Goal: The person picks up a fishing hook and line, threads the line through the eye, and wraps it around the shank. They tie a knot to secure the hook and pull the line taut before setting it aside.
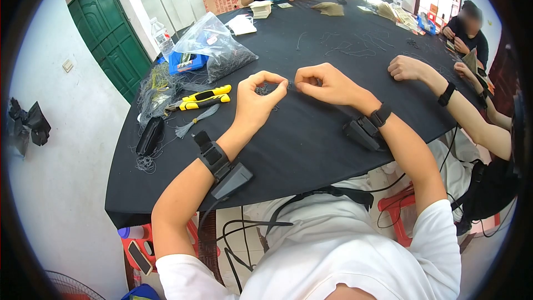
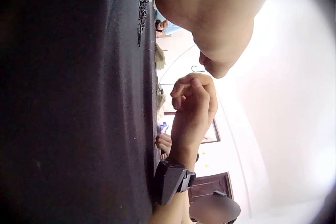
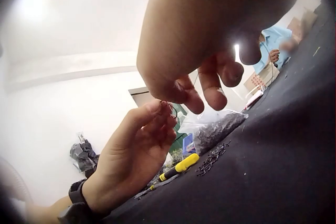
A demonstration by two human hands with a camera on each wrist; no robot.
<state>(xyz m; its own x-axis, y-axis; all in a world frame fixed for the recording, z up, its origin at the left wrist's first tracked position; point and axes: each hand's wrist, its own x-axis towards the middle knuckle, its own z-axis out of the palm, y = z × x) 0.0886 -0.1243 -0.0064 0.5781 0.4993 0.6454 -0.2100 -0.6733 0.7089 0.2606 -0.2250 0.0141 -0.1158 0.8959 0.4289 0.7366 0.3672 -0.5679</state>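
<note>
Both hands meet above the black desk (image 1: 311, 139), centre of the head view, slightly above the middle.

- Left hand (image 1: 256, 103): thumb and forefinger closed into a ring, tips pressed on a thin dark piece (image 3: 168, 106). The other fingers are loosely curved behind.
- Right hand (image 1: 325, 84): thumb and forefinger pinch the same piece from the other side, with the remaining fingers curled under.
- The piece hangs between the two sets of fingertips, off the cloth. It is too small to tell its exact shape; in the right wrist view it looks like a fine loop or hook.

Progress (judgement): one piece is in hand. A small loose pile (image 3: 211, 160) of similar dark bits lies on the cloth just beyond the left hand. The clear plastic bag (image 1: 214, 44) in the upper left holds many more, so most of the stock looks unworked. I cannot make out a finished heap.

Around:
- A yellow-handled tool (image 1: 206, 98) lies left of the left hand.
- Grey thread bundles (image 1: 158, 86) and a black pouch (image 1: 150, 136) lie near the left edge.
- A water bottle (image 1: 161, 36) stands behind the bag.
- Another person's arm (image 1: 444, 91) rests on the desk at right, well apart.

Nothing lies between the hands and the pile.
</note>
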